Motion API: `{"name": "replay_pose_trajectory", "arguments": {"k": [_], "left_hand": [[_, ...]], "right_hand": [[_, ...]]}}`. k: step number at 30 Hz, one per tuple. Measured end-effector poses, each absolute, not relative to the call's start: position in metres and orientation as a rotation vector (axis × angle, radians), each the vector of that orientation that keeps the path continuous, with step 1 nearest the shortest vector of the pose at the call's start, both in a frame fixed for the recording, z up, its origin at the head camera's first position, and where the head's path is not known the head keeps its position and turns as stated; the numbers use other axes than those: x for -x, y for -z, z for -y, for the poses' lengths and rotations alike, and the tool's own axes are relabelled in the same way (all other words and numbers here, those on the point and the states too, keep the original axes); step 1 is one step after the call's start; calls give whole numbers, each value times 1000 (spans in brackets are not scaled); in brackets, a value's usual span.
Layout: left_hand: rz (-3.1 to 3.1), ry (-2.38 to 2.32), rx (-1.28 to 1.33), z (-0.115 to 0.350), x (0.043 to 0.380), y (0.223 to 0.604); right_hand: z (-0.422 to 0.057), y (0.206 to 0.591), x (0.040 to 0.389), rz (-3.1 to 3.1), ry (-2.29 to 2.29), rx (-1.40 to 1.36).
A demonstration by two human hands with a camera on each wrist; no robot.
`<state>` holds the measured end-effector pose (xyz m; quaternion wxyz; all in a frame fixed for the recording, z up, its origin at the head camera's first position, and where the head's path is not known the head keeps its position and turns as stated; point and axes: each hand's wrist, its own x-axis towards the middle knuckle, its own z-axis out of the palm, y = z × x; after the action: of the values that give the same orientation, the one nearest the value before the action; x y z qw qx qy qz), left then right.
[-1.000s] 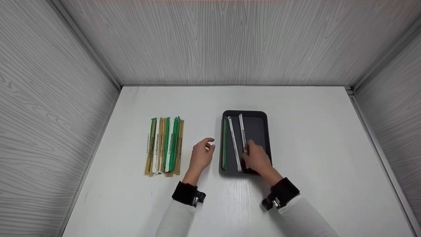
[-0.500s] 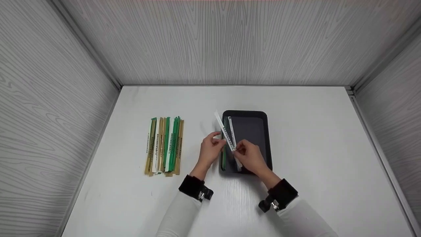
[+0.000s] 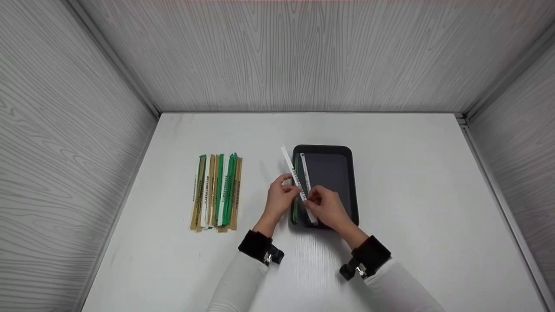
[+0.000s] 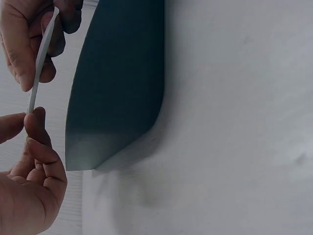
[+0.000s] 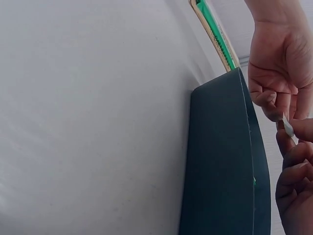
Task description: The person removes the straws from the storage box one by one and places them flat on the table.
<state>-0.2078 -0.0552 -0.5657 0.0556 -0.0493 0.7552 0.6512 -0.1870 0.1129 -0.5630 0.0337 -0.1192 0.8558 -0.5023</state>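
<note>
Above the left part of a dark tray (image 3: 331,173), both hands hold one white paper-wrapped straw (image 3: 289,161) at a slant, its far end past the tray's left edge. My left hand (image 3: 279,197) pinches it near the middle between thumb and finger. Closer to its near end, my right hand (image 3: 329,207) grips it with the fingertips. In the left wrist view the straw (image 4: 41,61) runs from one hand to the other. Another white wrapped straw (image 3: 305,167) lies tilted in the tray, partly hidden. A green straw (image 3: 295,212) lies along the tray's left wall.
Left of the tray, a row of several wrapped straws (image 3: 217,190) in green, white and brown lies on the white table (image 3: 403,182). Grey wood-grain panels (image 3: 277,56) enclose the table at the back and sides.
The right hand has lifted the white straw from the tray and brought it leftward. The left hand has moved right to pinch it, and the straw has since shifted slightly left.
</note>
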Motion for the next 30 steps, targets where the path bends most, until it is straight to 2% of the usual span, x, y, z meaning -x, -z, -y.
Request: {"name": "replay_pose_trajectory", "arguments": {"k": [9,20,30], "left_hand": [[-2331,-2032,208,67,216,560],[-2542,-1952,292,114,225,544],[-2750,-1504,401,160,225,553]], "right_hand": [[-116,568,188,-2675,1512,385],[-128,577,190,-2678,1459,332],[-131,580,189,-2726,1212,278]]}}
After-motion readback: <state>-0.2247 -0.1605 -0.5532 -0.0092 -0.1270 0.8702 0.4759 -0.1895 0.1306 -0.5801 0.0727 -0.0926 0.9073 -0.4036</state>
